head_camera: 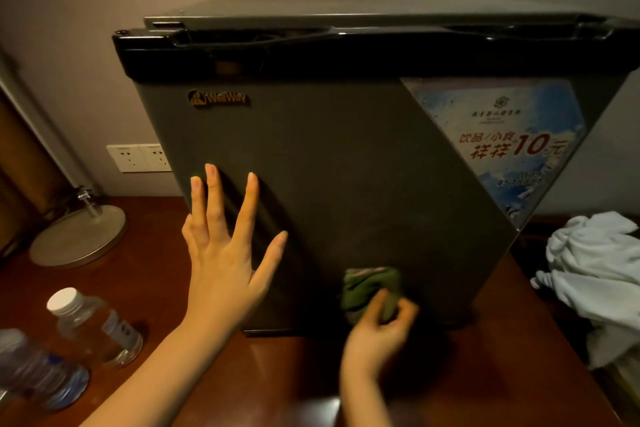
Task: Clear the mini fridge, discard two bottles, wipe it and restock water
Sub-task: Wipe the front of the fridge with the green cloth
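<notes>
On the tabletop (450, 374), the mini fridge (329, 166) stands with its door closed. Left hand (221, 260) is spread flat against the door; right hand (377, 333) pinches a green cloth (370, 284) low on it. Risk: hard wiping may shift the fridge, and the left elbow may topple the water bottles (97, 326) beside it.

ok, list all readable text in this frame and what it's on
"WeiWay": gold badge on the mini fridge door.
"饮品/小食", "10元": sticker, door's upper right.
Sticker's logo line and bottom digits: too blurred to read.
Water bottle label: unreadable.
</notes>
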`<act>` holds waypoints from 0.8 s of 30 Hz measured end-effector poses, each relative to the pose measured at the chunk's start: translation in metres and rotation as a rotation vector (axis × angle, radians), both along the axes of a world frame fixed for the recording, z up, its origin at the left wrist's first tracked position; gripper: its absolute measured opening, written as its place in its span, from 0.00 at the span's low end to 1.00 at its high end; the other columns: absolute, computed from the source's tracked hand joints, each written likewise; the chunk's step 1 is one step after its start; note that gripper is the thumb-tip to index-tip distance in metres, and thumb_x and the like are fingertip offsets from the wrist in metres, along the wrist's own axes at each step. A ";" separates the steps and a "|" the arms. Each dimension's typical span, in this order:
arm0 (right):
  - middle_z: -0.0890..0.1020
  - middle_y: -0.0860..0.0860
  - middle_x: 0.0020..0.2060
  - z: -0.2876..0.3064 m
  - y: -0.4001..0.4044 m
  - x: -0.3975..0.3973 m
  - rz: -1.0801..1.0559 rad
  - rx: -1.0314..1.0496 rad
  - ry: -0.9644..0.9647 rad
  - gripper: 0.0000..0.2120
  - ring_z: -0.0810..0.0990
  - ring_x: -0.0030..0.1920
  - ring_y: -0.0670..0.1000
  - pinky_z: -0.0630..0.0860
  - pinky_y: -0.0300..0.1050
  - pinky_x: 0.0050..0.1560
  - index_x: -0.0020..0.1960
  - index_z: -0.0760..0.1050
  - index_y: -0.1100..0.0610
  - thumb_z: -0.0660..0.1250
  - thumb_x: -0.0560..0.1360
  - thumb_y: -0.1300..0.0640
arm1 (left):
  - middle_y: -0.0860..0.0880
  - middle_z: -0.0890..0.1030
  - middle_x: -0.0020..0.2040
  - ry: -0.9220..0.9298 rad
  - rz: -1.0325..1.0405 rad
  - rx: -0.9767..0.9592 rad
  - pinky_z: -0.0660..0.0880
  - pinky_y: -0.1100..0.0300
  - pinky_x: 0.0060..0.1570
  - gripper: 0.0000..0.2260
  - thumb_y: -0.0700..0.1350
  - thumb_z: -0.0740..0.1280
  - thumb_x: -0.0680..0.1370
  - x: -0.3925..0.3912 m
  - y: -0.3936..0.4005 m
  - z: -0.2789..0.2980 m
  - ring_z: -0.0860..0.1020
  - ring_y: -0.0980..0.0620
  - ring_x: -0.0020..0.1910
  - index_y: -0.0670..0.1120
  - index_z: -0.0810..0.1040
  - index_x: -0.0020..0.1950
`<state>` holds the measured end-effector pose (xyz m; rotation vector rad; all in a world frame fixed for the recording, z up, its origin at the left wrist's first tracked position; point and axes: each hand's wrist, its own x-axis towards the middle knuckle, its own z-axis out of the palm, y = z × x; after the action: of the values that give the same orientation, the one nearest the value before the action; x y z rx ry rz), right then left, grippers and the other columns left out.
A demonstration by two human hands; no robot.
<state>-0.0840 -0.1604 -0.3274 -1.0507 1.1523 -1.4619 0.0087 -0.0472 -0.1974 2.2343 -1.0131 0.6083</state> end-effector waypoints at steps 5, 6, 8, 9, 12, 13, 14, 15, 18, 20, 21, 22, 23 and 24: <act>0.82 0.61 0.38 -0.044 0.032 0.007 0.161 0.217 0.107 0.03 0.79 0.38 0.48 0.69 0.33 0.46 0.46 0.73 0.63 0.62 0.73 0.65 | 0.50 0.37 0.76 0.002 -0.019 0.032 0.43 0.48 0.70 0.30 0.65 0.49 0.75 0.000 0.006 0.002 0.32 0.53 0.73 0.59 0.44 0.74; 0.80 0.63 0.39 -0.035 0.023 0.003 0.096 0.159 0.100 0.05 0.78 0.41 0.54 0.69 0.32 0.45 0.45 0.73 0.67 0.63 0.72 0.65 | 0.50 0.37 0.75 0.002 -0.025 0.035 0.43 0.48 0.70 0.30 0.65 0.48 0.75 0.001 0.007 0.003 0.31 0.54 0.73 0.59 0.43 0.74; 0.76 0.60 0.40 -0.011 0.000 -0.008 0.037 0.028 0.057 0.06 0.74 0.41 0.53 0.68 0.32 0.43 0.46 0.71 0.69 0.65 0.72 0.66 | 0.51 0.37 0.75 0.004 -0.036 0.036 0.43 0.48 0.70 0.30 0.65 0.49 0.75 0.000 0.008 0.003 0.31 0.55 0.73 0.60 0.43 0.73; 0.74 0.58 0.40 0.006 -0.012 -0.013 0.002 0.006 0.037 0.04 0.72 0.41 0.49 0.67 0.30 0.43 0.47 0.71 0.68 0.64 0.73 0.68 | 0.51 0.37 0.75 0.008 -0.040 0.035 0.42 0.49 0.70 0.30 0.64 0.49 0.75 0.000 0.008 0.003 0.31 0.55 0.73 0.60 0.43 0.73; 0.73 0.57 0.42 0.027 -0.032 -0.016 -0.114 -0.039 -0.033 0.05 0.73 0.42 0.48 0.68 0.31 0.42 0.51 0.69 0.64 0.60 0.75 0.69 | 0.52 0.37 0.75 0.020 -0.056 0.047 0.40 0.53 0.69 0.30 0.63 0.51 0.75 0.000 0.010 0.006 0.30 0.56 0.72 0.59 0.45 0.74; 0.73 0.57 0.42 0.023 -0.028 -0.013 -0.135 0.009 -0.054 0.06 0.75 0.43 0.48 0.69 0.31 0.41 0.51 0.68 0.62 0.58 0.76 0.70 | 0.52 0.37 0.75 0.020 -0.062 0.056 0.39 0.55 0.69 0.30 0.63 0.51 0.75 0.000 0.011 0.007 0.30 0.56 0.72 0.58 0.45 0.74; 0.72 0.57 0.42 0.013 -0.022 -0.009 -0.142 0.123 -0.101 0.08 0.75 0.44 0.47 0.70 0.31 0.39 0.52 0.67 0.62 0.57 0.76 0.72 | 0.52 0.37 0.75 0.017 -0.065 0.064 0.39 0.56 0.69 0.30 0.62 0.51 0.75 0.001 0.013 0.007 0.30 0.56 0.72 0.58 0.46 0.74; 0.72 0.58 0.44 -0.001 -0.015 -0.005 -0.125 0.272 -0.135 0.10 0.74 0.45 0.49 0.70 0.32 0.37 0.53 0.67 0.65 0.55 0.75 0.74 | 0.51 0.38 0.75 0.013 -0.067 0.074 0.39 0.56 0.69 0.29 0.62 0.51 0.75 0.002 0.014 0.007 0.30 0.55 0.73 0.58 0.46 0.74; 0.73 0.60 0.46 -0.034 -0.001 0.003 0.008 0.536 -0.157 0.10 0.77 0.42 0.48 0.75 0.46 0.44 0.52 0.70 0.70 0.54 0.73 0.74 | 0.51 0.38 0.75 0.010 -0.082 0.083 0.40 0.54 0.69 0.29 0.62 0.52 0.75 0.002 0.016 0.008 0.31 0.55 0.73 0.57 0.47 0.74; 0.74 0.60 0.45 -0.027 0.003 0.007 0.040 0.472 -0.151 0.08 0.78 0.38 0.43 0.72 0.52 0.49 0.49 0.70 0.64 0.57 0.74 0.72 | 0.51 0.39 0.75 0.012 -0.087 0.083 0.40 0.54 0.69 0.29 0.62 0.51 0.75 0.002 0.016 0.007 0.31 0.55 0.72 0.57 0.48 0.74; 0.74 0.59 0.44 -0.018 0.003 0.008 0.035 0.384 -0.144 0.07 0.77 0.41 0.47 0.70 0.51 0.49 0.48 0.69 0.62 0.58 0.74 0.71 | 0.51 0.39 0.75 0.009 -0.086 0.080 0.40 0.55 0.69 0.29 0.62 0.52 0.75 0.002 0.016 0.007 0.30 0.55 0.72 0.57 0.48 0.74; 0.75 0.57 0.42 -0.002 0.002 0.007 0.042 0.295 -0.152 0.07 0.74 0.44 0.52 0.70 0.50 0.49 0.46 0.69 0.59 0.60 0.74 0.70 | 0.50 0.39 0.75 0.007 -0.083 0.075 0.39 0.55 0.69 0.29 0.62 0.52 0.75 0.002 0.015 0.007 0.30 0.55 0.72 0.57 0.47 0.74; 0.75 0.54 0.40 0.013 0.001 0.007 0.049 0.203 -0.162 0.07 0.73 0.44 0.53 0.71 0.49 0.48 0.44 0.69 0.56 0.61 0.74 0.67 | 0.49 0.39 0.76 0.006 -0.077 0.072 0.38 0.57 0.69 0.29 0.62 0.52 0.75 0.001 0.015 0.006 0.31 0.55 0.72 0.57 0.47 0.74; 0.75 0.51 0.39 0.027 0.001 0.008 0.056 0.120 -0.181 0.09 0.74 0.44 0.52 0.72 0.47 0.47 0.43 0.69 0.52 0.62 0.74 0.65 | 0.47 0.39 0.76 0.002 -0.071 0.071 0.37 0.58 0.68 0.29 0.62 0.52 0.76 0.001 0.014 0.006 0.31 0.54 0.72 0.57 0.47 0.74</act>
<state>-0.0760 -0.1594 -0.3004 -0.8430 1.0591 -1.3954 0.0094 -0.0332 -0.1910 2.2489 -1.1238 0.5473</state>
